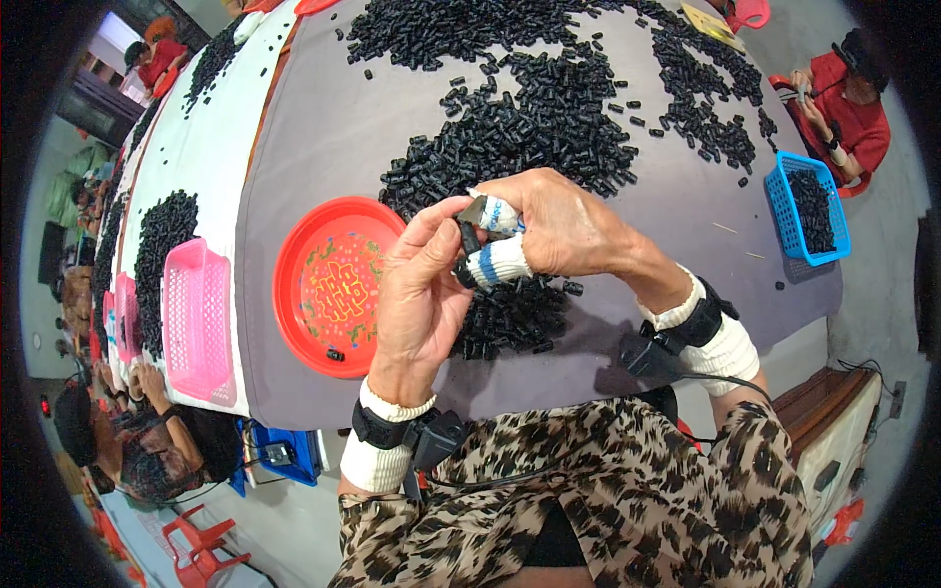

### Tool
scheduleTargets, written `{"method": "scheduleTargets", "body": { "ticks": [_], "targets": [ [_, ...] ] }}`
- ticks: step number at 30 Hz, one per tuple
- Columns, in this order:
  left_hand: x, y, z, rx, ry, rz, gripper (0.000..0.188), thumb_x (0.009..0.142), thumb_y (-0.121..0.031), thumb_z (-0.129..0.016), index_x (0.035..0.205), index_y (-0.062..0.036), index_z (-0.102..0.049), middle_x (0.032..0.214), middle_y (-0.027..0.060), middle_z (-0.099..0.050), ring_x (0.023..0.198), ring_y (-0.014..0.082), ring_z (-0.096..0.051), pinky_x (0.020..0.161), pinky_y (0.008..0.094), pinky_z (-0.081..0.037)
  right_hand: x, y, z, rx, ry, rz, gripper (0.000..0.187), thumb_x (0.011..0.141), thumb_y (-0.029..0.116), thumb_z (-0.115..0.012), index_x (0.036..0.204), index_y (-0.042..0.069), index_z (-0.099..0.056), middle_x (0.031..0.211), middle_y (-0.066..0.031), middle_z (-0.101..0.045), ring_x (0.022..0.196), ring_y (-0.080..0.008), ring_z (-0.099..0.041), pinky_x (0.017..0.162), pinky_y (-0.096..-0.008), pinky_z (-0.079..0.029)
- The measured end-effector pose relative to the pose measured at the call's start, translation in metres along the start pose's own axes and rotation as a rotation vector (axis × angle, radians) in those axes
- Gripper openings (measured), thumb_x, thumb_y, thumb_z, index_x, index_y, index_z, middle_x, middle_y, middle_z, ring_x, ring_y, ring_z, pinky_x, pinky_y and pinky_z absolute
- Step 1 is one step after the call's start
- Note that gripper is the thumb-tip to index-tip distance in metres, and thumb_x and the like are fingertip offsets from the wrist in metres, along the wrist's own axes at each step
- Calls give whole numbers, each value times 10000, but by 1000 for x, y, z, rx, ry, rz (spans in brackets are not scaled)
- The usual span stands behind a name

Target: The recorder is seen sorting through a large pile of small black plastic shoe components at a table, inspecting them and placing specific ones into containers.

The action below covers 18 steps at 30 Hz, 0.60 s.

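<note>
Just above the table edge, my left hand (423,284) pinches a small black plastic part (470,235) between thumb and fingers. My right hand (573,220) meets it from the right, its fingers curled. White cloth guards with blue marks (497,263) wrap its thumb and a finger. A small flat grey-brown piece (474,210) sticks out from its grip against the black part; whether it has a blade edge is too small to tell. Behind and below both hands lies a large pile of similar black parts (529,127).
A red round tray (294,304), with one black part (335,354) in it, sits left of my hands. Further left is a pink basket (201,377); at right, a blue basket (841,250) holds black parts. Co-workers sit at right (851,122) and lower left (147,436).
</note>
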<state>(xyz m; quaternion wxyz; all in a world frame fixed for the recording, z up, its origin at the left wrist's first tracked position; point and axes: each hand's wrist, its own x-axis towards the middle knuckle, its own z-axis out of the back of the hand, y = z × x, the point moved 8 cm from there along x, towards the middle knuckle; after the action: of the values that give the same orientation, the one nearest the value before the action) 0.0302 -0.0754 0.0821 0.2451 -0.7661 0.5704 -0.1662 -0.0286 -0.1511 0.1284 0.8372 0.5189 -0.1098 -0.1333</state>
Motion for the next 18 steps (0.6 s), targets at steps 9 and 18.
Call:
{"method": "scheduleTargets", "body": {
  "ticks": [9, 18],
  "targets": [
    [-1, -2, 0, 42, -45, -9, 227, 861, -93, -537, 1065, 6, -543, 965, 89, -600, 877, 154, -585, 780, 295, -487, 2, 3, -4, -17, 38, 57, 318, 647, 280, -670, 790, 6, -598, 684, -120, -610, 596, -215, -562, 587, -331, -445],
    [-1, -4, 5, 104, -75, -14, 202, 852, -80, -548, 1035, 4, -562, 949, 82, -613, 860, 145, -594, 769, 286, -488, 1, 5, -8, -40, 60, 70, 321, 680, 304, -656, 774, 4, -592, 670, -128, -605, 585, -245, -561, 579, -349, -440]
  ]
}}
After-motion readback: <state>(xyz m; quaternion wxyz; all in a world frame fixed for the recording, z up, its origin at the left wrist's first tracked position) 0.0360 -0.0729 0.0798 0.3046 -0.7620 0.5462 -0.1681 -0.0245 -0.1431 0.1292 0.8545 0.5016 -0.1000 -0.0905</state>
